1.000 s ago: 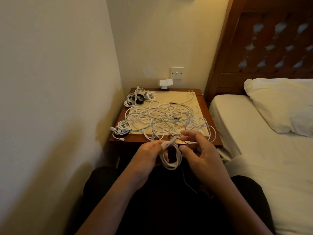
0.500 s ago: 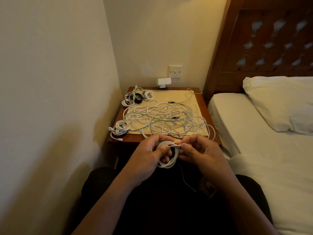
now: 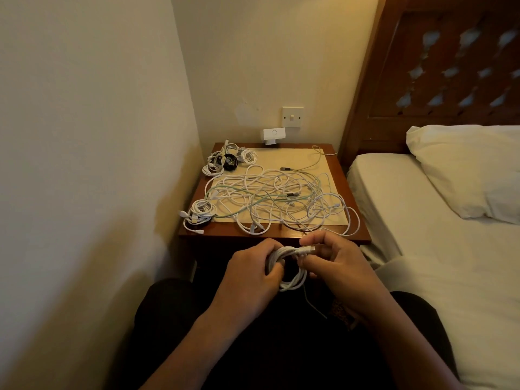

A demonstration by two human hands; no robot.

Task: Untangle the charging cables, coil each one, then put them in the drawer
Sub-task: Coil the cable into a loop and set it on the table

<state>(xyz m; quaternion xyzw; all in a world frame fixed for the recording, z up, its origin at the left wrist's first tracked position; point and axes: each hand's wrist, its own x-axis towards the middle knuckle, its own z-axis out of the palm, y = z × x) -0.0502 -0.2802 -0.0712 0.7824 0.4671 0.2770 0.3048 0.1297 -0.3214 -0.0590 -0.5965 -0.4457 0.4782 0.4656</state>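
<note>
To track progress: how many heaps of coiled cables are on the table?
2. The back heap sits far left on the table, the front heap near left. Coils within them may be hidden. The left hand and right hand hold another coil.

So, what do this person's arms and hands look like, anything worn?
Both forearms are bare to the frame edge: no sleeves. Left hand and right hand are ungloved, with no ring or watch showing. A dark patterned bit sits by the right wrist; whether it is worn, I cannot tell.
</note>
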